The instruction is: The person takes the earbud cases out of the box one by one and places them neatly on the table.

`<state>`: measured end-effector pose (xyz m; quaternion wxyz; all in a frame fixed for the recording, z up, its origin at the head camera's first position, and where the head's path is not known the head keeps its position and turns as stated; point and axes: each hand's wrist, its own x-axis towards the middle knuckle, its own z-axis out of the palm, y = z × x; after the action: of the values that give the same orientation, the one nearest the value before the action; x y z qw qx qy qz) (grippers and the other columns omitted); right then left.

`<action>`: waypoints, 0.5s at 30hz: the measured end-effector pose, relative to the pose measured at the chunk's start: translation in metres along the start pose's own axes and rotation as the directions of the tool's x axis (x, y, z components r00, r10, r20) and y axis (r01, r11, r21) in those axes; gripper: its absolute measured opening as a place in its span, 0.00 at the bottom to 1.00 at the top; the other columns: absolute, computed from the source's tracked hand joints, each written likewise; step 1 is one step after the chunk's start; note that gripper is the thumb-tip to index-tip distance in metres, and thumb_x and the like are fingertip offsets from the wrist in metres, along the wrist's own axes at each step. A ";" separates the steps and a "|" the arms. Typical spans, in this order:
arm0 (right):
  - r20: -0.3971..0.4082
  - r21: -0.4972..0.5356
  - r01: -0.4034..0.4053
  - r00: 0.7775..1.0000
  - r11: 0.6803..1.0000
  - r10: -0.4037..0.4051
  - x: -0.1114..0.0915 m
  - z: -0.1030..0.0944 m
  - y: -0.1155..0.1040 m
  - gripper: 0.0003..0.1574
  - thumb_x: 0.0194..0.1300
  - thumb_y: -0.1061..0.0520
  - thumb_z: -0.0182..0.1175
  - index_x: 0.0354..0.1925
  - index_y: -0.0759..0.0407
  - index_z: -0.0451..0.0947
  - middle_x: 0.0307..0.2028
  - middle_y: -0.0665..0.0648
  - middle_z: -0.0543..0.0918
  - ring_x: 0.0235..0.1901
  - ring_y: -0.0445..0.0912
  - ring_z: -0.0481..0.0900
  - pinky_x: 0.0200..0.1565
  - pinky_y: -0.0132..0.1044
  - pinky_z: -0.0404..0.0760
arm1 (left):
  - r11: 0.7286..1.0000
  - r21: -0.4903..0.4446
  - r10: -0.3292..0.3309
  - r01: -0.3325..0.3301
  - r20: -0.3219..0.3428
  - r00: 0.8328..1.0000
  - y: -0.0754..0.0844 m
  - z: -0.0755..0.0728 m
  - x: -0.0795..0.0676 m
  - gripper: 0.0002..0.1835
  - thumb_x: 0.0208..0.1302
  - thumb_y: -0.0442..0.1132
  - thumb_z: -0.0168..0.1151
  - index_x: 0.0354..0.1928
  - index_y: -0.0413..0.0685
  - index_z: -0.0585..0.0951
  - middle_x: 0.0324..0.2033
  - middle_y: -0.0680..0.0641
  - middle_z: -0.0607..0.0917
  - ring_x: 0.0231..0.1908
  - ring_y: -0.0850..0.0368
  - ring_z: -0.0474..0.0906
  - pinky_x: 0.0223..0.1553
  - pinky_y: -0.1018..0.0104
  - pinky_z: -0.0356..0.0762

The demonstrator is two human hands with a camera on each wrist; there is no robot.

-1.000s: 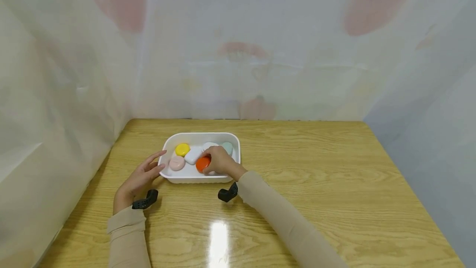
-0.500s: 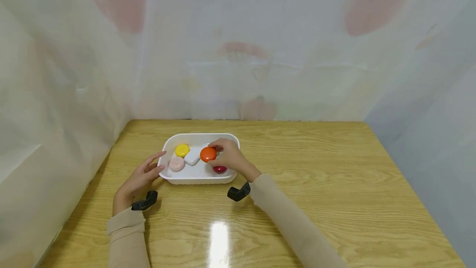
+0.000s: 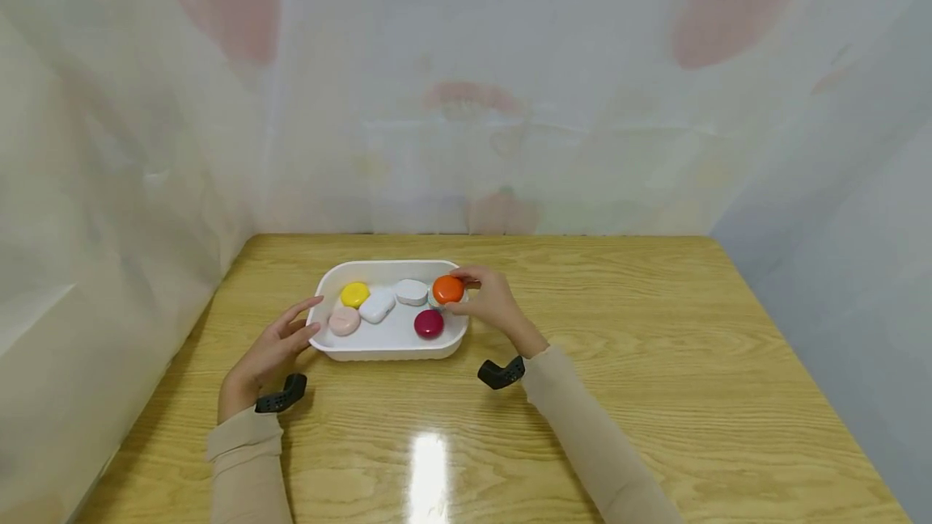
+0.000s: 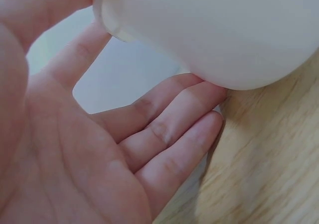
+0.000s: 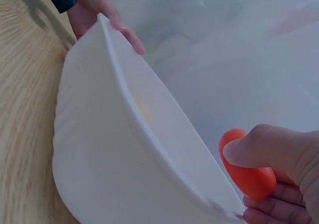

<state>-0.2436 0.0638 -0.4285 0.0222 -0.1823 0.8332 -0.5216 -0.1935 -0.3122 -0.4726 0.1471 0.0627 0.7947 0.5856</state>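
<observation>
Between thumb and fingers my right hand [image 3: 495,297] pinches a smooth orange soap-like oval [image 3: 447,289], held over the right end of a white plastic tray [image 3: 386,352]. A pale green piece shows partly behind the orange oval. My left hand [image 3: 269,354] rests at the tray's left end. Its extended fingers [image 4: 174,124] touch the tray's outer wall [image 4: 224,30] low down, and others reach its rim. Inside the tray lie a dark red oval [image 3: 429,324], a yellow one [image 3: 355,294], a pink one [image 3: 345,320] and two white pieces [image 3: 377,306].
The tray stands toward the back left of a wooden table [image 3: 655,362]. Pale sheeting [image 3: 582,168] hangs behind the table and along both sides. A black wrist device [image 3: 502,373] sits on each wrist.
My right hand has carried the orange oval up and rightward from the tray's lower middle to its right end, uncovering the dark red oval. My left hand stays at the tray.
</observation>
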 end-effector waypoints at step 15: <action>-0.102 -0.027 -0.056 0.993 0.998 0.053 -0.011 -0.035 0.041 0.30 0.50 0.63 0.72 0.54 0.66 0.78 0.51 0.67 0.81 0.49 0.58 0.80 0.56 0.53 0.78 | 0.999 0.031 -0.018 0.018 -0.010 1.000 0.003 0.001 -0.002 0.32 0.75 0.46 0.48 0.76 0.54 0.51 0.68 0.26 0.60 0.49 0.80 0.71 0.49 0.83 0.69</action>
<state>-0.2528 0.1130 -0.4500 -0.0086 -0.1331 0.8456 -0.5168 -0.1917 -0.3104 -0.4696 0.1473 0.0549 0.8050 0.5721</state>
